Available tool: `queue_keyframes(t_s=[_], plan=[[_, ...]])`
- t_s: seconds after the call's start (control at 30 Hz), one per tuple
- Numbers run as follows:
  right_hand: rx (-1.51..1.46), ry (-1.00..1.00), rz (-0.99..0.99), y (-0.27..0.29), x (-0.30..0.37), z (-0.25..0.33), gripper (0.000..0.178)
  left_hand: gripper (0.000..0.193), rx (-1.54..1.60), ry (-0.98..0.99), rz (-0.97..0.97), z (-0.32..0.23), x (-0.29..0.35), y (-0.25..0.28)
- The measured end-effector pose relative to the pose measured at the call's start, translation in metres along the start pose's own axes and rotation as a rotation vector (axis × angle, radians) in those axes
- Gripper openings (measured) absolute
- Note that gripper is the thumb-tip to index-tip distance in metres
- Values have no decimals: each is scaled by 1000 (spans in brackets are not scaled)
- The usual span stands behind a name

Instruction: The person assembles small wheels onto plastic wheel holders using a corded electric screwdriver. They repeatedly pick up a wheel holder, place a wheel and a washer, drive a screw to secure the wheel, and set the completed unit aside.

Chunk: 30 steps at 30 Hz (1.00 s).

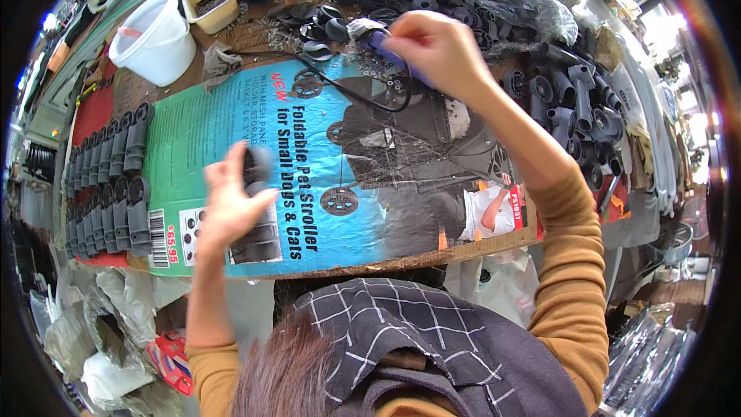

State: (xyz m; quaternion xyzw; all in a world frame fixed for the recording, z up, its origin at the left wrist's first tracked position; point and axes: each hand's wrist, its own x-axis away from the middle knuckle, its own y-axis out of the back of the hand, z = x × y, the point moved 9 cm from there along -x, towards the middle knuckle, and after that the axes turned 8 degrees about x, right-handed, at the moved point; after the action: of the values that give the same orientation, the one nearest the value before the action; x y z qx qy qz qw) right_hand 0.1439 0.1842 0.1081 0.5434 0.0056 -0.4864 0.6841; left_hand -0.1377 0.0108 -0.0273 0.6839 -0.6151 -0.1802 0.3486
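Observation:
My left hand (230, 205), smeared by motion, is over the left half of a printed cardboard sheet (177, 139). A blurred dark plastic wheel part (257, 168) sits between its thumb and forefinger. Raised over the sheet's far edge is my right hand (436, 50), its fingertips pinched together; what they hold, if anything, is hidden. Just beneath it shows a blue tool (380, 43), with a black cord (363, 99) looping across the sheet. Grey plastic wheel parts (137, 212) stand in two rows along the sheet's left end.
A white bucket (158, 42) and a cream tub of small metal pieces (211, 4) stand at the far left. Black caps (336, 28) lie in the far middle. Grey tubular fittings (575, 100) pile up at the right, by clear plastic film (525, 11). Plastic bags (108, 316) hang below left.

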Motion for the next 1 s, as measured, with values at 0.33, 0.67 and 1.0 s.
queue_keyframes(t_s=[0.33, 0.67, 1.0], plan=[[751, -69, 328, -164, -29, -62, 14, 87, 331, -272, 42, -99, -20, -101], [-357, -589, 436, -131, 36, -18, 17, 40, 1109, -332, 26, -67, -115, -76], [-798, -720, 217, -131, 56, -10, 13, 35, 1428, -131, 153, -56, -101, -93]])
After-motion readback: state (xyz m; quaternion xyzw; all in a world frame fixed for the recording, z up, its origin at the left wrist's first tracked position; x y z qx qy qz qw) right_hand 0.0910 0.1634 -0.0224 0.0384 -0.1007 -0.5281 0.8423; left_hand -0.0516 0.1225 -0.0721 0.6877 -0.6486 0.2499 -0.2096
